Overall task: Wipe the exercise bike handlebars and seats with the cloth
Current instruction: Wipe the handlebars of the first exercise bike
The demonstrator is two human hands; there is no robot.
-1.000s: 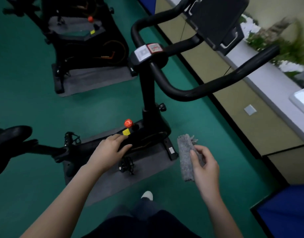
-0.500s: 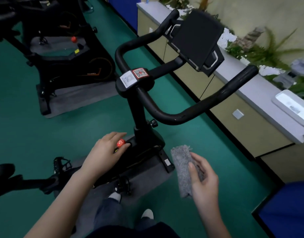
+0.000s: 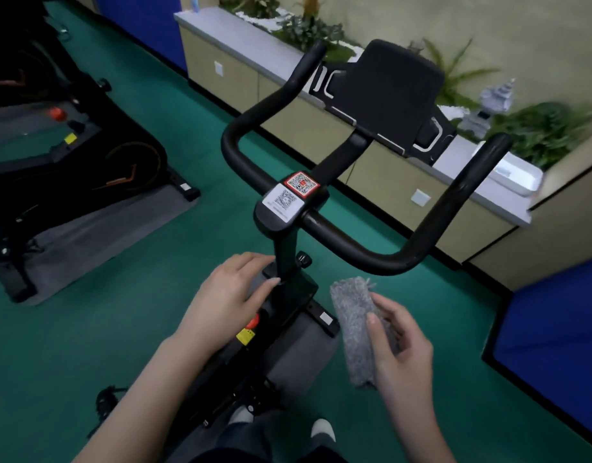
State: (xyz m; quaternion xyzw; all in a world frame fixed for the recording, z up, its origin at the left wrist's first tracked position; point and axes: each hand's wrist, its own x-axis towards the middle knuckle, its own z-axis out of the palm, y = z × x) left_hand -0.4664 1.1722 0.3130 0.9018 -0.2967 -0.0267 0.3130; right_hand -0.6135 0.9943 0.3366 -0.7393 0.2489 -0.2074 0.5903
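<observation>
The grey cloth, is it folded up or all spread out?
Folded up. The cloth is a narrow, thick strip gripped in the right hand, with no loose sheet hanging open.

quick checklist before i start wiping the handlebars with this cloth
1. Cloth in hand: ok. The right hand holds the cloth, thumb across it.
2. Cloth on the handlebars: not ok. It sits short of the bar, not touching.
3. Free hand: ok. The left hand holds nothing, fingers relaxed near the stem.
4. Bar tubes unobstructed: ok. Nothing hangs on them.
5. Ready for wiping after the bars: cannot tell. The seat is out of view.
6. Cloth clean or damp: cannot tell.
</observation>
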